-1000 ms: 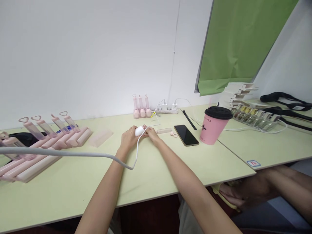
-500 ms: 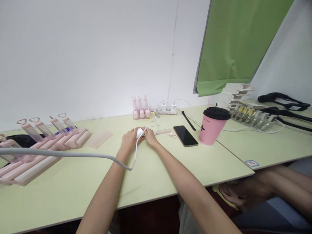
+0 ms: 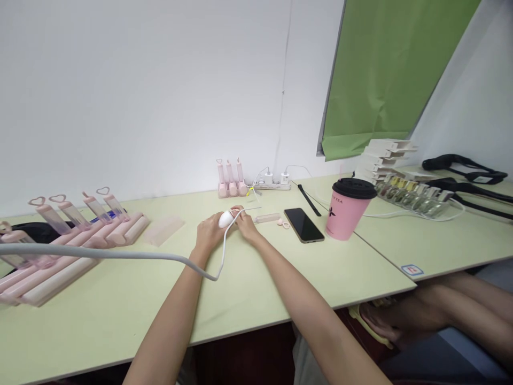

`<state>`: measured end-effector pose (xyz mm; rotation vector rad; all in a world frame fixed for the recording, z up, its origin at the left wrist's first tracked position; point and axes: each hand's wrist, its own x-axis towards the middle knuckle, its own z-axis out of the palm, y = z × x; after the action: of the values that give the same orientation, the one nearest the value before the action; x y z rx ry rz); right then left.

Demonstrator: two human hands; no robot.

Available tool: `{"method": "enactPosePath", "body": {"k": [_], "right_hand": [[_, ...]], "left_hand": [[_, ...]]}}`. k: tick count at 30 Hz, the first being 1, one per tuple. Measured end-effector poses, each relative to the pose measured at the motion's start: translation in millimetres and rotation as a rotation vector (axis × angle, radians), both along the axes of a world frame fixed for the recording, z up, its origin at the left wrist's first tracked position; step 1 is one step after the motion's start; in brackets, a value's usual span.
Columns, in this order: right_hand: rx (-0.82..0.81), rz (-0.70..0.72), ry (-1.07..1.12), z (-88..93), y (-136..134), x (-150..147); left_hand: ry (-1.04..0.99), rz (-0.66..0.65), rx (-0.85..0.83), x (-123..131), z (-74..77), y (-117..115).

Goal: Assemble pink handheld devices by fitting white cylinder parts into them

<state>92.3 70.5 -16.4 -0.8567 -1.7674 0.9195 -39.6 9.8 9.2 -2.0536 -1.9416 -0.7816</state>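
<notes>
My left hand (image 3: 209, 231) is closed around a small rounded white object (image 3: 225, 219) above the table. Close beside it, my right hand (image 3: 245, 223) has its fingers pressed together at something small and pinkish, too hidden to name. A grey-white cable (image 3: 160, 255) crosses the view in front of my left forearm and runs up to the hands. Just right of my right hand lie a clear pink tube (image 3: 267, 217) and a small pink heart-shaped piece (image 3: 285, 224). A phone (image 3: 304, 224) lies farther right.
Pink bottles with heart tops (image 3: 72, 214) stand at the left; several more (image 3: 232, 179) stand by the wall near a power strip (image 3: 274, 186). A pink cup (image 3: 348, 211), glass bottles (image 3: 417, 198) and white boxes (image 3: 385, 158) are at the right. Another person's legs (image 3: 436, 310) show below.
The white object has tilted and shifted slightly left with my left hand, so more of it shows. My right hand stays close by.
</notes>
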Motion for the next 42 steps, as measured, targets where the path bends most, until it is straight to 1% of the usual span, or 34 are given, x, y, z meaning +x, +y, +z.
{"method": "enactPosePath", "body": {"k": [3,6,9,12,16,20,23,25,27,31,33,37,42], "right_hand": [[-0.239,0.129,0.197,1.9,3,-2],[-0.369,0.193,0.326,5.6,1,-3],[-0.404,0.215,0.381,9.2,-2,-2],[-0.431,0.214,0.390,10.7,-2,-1],[-0.462,0.144,0.380,9.2,1,-3],[-0.440,0.087,0.339,5.6,7,-6],[-0.392,0.083,0.299,2.7,10,-7],[-0.309,0.098,0.259,1.7,10,-6],[-0.162,0.106,0.176,2.3,7,-2],[0.187,0.077,-0.121,7.5,-2,8],[0.289,0.062,-0.253,10.1,-5,13],[0.361,0.037,-0.406,12.5,-7,17],[0.386,0.039,-0.422,12.3,-9,15]], "left_hand": [[-0.092,0.026,0.037,1,4.2,-1],[-0.083,-0.010,0.047,0,2.9,0],[-0.054,-0.024,0.064,-1,-1.7,3],[-0.006,-0.029,0.060,-1,-5.5,5],[0.029,-0.006,0.023,-2,-6.5,7],[0.036,-0.004,0.020,-2,-5.6,7],[0.042,-0.012,0.034,-3,-5.8,6],[0.045,-0.020,0.042,-3,-6.7,6],[0.049,-0.025,0.043,-4,-8.2,7],[0.073,-0.033,0.044,-5,-11.8,8],[0.076,-0.042,0.062,-5,-13.1,8],[0.059,-0.072,0.080,-4,-13.5,7],[0.062,-0.092,0.100,-5,-13.6,4]]}}
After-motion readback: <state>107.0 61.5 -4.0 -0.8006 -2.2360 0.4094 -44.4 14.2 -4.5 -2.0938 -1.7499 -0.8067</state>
